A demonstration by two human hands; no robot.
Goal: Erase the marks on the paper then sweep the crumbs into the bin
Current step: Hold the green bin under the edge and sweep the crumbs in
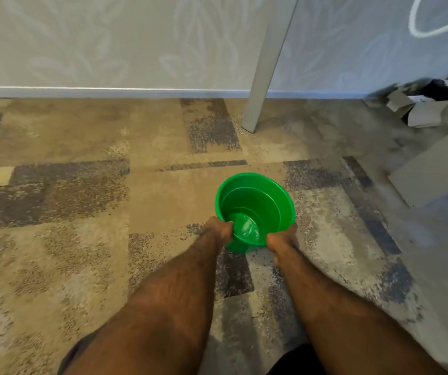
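My left hand (218,228) and right hand (282,236) grip the round green plastic bin (255,201) by its near rim. 2 holds keep it level, I judge, for carrying.

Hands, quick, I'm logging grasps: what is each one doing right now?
Left hand: closed on the near-left rim of the green bin.
Right hand: closed on the bin's near-right rim.

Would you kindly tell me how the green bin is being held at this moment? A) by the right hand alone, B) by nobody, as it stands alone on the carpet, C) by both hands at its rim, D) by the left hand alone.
C: the left hand and the right hand each grip the near rim of the green bin, one on either side.
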